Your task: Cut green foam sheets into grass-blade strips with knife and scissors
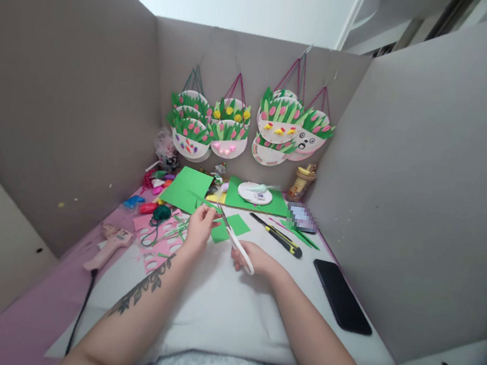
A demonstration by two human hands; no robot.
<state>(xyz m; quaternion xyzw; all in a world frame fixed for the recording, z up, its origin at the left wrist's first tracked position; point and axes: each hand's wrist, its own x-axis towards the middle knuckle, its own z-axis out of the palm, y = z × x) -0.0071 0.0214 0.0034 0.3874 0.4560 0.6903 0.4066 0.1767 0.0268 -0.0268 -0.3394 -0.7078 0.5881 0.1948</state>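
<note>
My right hand (pixel 248 257) is closed around the white handles of a pair of scissors (pixel 240 247), whose blades point up and left toward my other hand. My left hand (pixel 202 223) pinches a narrow strip of green paper (pixel 209 204) close to the blade tips. Whether the blades touch the strip I cannot tell. Just beyond the scissors, a small green paper square (pixel 237 227) lies on the white-covered table. Thin green offcuts (pixel 177 229) and pink paper with punched-out holes (pixel 156 259) are left of my left hand.
Green sheets (pixel 186 188) lie at the back, with a white paper plate (pixel 246 192) on the right one. A yellow-black utility knife (pixel 283 240) and black phone (pixel 342 297) are at right. A pink glue gun (pixel 111 248) sits left. Decorated plates (pixel 229 146) hang on the grey partition.
</note>
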